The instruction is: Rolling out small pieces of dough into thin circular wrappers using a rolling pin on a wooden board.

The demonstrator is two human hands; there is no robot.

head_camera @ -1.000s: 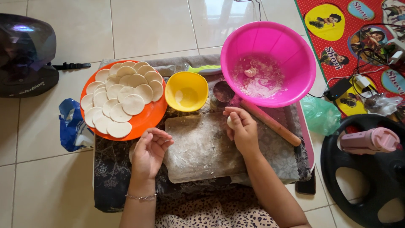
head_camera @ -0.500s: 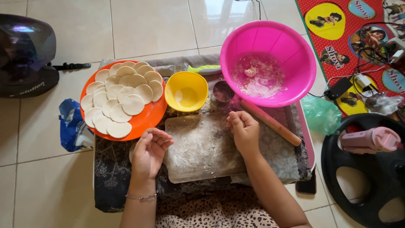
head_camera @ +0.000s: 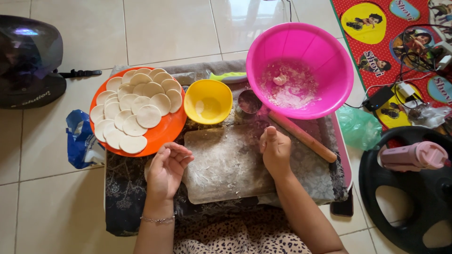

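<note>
Your right hand (head_camera: 275, 149) has shifted from the flour-dusted rectangular board's (head_camera: 226, 164) far edge onto it, loosely curled and empty, while your left hand (head_camera: 168, 167) stays half-open, empty, at its left edge.

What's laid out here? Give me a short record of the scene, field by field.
Setting: tiled floor, patterned cloth
Board: floured board in the middle
Left hand: left hand at board's left edge, fingers curled
Right hand: right hand fisted on the board
Orange plate: orange plate with round dough discs
Bowls: yellow bowl; pink basin, floury
Rolling pin: rolling pin beside right hand
</note>
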